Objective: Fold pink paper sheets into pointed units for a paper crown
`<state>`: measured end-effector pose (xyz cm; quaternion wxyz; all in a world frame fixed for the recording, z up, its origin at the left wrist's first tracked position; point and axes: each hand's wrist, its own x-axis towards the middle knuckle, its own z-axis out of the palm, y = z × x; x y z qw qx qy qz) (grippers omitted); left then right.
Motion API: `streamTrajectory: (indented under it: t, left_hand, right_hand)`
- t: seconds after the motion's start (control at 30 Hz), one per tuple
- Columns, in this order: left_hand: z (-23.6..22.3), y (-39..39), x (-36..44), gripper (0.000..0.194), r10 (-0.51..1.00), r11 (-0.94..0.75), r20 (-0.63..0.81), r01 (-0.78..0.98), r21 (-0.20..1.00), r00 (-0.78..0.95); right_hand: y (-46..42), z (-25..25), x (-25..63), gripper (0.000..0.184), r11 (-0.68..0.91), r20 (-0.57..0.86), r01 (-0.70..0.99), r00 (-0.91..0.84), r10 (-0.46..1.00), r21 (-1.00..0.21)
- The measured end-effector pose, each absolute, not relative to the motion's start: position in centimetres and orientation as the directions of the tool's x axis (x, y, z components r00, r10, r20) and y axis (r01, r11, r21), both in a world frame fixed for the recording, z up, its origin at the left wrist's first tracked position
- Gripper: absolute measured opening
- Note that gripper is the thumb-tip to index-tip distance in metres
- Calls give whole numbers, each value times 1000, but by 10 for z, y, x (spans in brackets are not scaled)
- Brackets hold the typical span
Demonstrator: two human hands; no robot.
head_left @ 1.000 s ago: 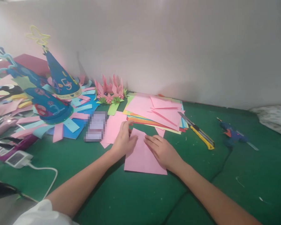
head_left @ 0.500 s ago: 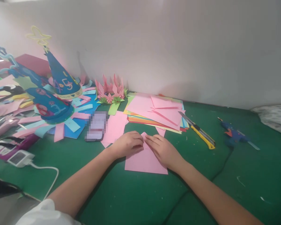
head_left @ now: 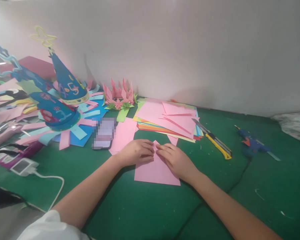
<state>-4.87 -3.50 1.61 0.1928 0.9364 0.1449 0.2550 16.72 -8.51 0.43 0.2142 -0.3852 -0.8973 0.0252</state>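
Note:
A pink sheet of paper (head_left: 157, 175) lies on the green table in front of me, its far end folded to a point. My left hand (head_left: 135, 153) is over its left upper part, the curled fingers pressing near the middle line. From the other side my right hand (head_left: 177, 160) holds the right flap down, fingertips together close to the tip. Both hands are closed on the sheet, and their fingertips almost meet. The palms and fingers hide much of the upper folds.
Beyond lies a stack of coloured paper (head_left: 152, 115). A yellow utility knife (head_left: 217, 143) and blue glue gun (head_left: 255, 141) lie to the right. Leftward are a phone (head_left: 104, 133), pink paper crown (head_left: 118, 95), decorated blue cone hats (head_left: 67, 83) and a white charger (head_left: 23, 166).
My left hand has come from the sheet's upper left edge inward to its middle, bringing the left top corner down into a fold. My right hand has stayed nearly in place.

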Motion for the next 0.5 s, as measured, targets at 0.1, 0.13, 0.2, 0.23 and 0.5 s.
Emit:
streamTrajectory:
  t: [0.1,0.13,0.2,0.23,0.5]
  left_hand:
    - [17,-34,-51,22,368,-871,405,158,466,837]
    - [17,-34,-51,22,369,-867,394,159,472,842]
    - [17,-35,-52,22,362,-868,375,161,470,853]
    - [17,-35,-53,23,355,-871,368,161,464,859]
    - [21,-36,-53,24,358,-868,351,170,466,865]
  right_hand:
    - [-86,3,168,28,728,394,653,-625,674,-208]
    - [-86,3,168,28,733,399,647,-627,669,-212]
    - [-86,2,169,29,733,407,643,-621,670,-224]
    - [-87,2,169,29,730,411,643,-616,673,-231]
    - [-87,3,170,31,728,416,642,-609,675,-241]
